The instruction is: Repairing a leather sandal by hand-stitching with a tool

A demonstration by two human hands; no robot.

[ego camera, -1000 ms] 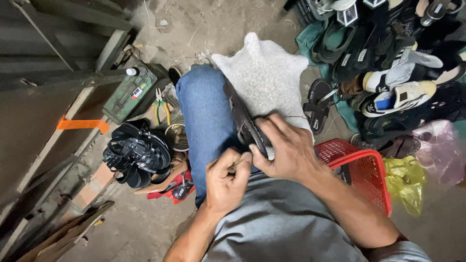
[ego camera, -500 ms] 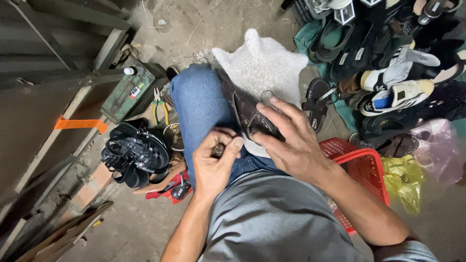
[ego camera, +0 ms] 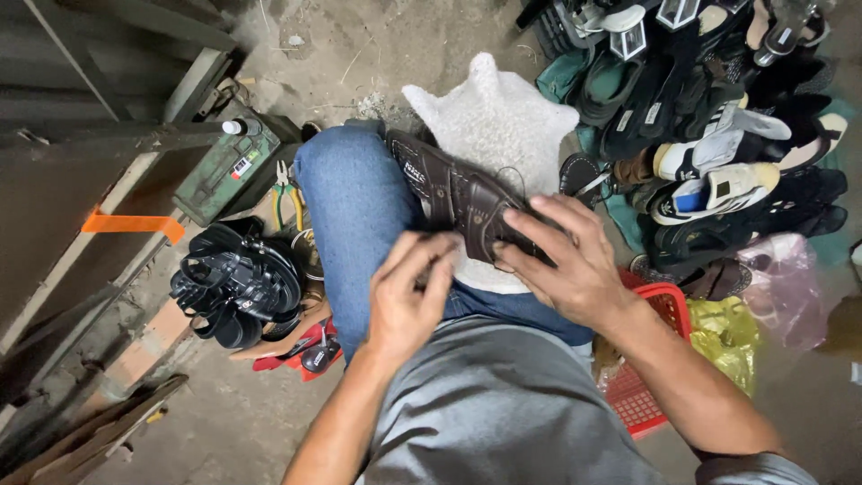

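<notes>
A dark brown sandal (ego camera: 458, 198) lies across the person's lap, resting on the blue-jeaned knee (ego camera: 350, 207) and on a white fleecy cloth (ego camera: 494, 117) that spreads beyond the knee over the dusty floor. The right hand (ego camera: 566, 265) lies over the near end of the sandal, its fingers spread wide and pressed flat on the strap and sole, pinning it down. The left hand (ego camera: 409, 301) sits just left of the sandal, its fingers held close together and curled toward the sandal's edge, the tips touching it beside the right hand; whether they pinch a thread or a small tool cannot be told. A thin dark thread loops over the cloth just beyond the sandal.

Left of the knee stand a green metal box (ego camera: 224, 171), with yellow-handled pliers (ego camera: 287, 193) lying just beside it, and nearer the person a heap of black sandals (ego camera: 233, 283). A red tool (ego camera: 301, 355) lies below that heap. Right of the knee, under the right forearm, a red plastic basket (ego camera: 651, 368) stands, with a yellow bag (ego camera: 723, 328) and a pink bag (ego camera: 781, 283) beside it. Beyond the cloth, a pile of shoes and sandals (ego camera: 709, 117) in black, green and white fills the far right corner
</notes>
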